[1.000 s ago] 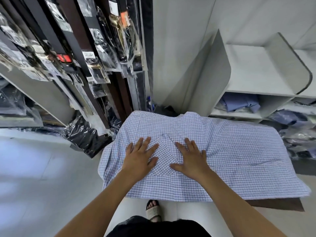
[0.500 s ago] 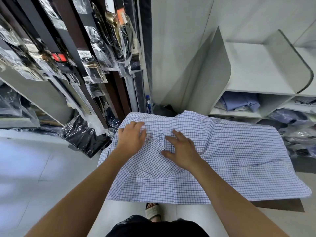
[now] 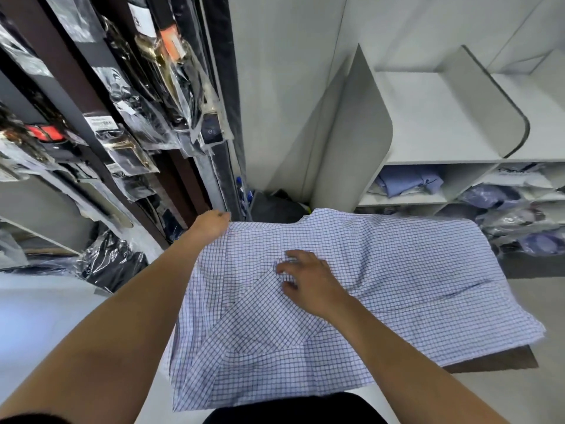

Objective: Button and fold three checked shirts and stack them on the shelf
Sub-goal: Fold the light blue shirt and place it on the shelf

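A white shirt with a fine blue check (image 3: 397, 270) lies spread over a low surface in front of me, back side up, with a sleeve folded across its middle. My left hand (image 3: 209, 226) is at the shirt's far left corner, fingers curled over the edge of the cloth. Flat on the folded sleeve near the shirt's centre rests my right hand (image 3: 308, 281), fingers spread. The white shelf (image 3: 434, 117) stands behind the shirt to the right, and its top is bare.
Lower shelf compartments hold a folded blue shirt (image 3: 406, 182) and bagged garments (image 3: 507, 206). On the left hang belts in plastic sleeves (image 3: 128, 117). A dark bag (image 3: 113, 264) lies on the floor at left. The brown table edge (image 3: 495, 362) shows under the shirt's right side.
My left hand has slid from the shirt's middle out to its far left corner and closed on the edge. The right hand moved slightly leftward and stays pressed on the sleeve.
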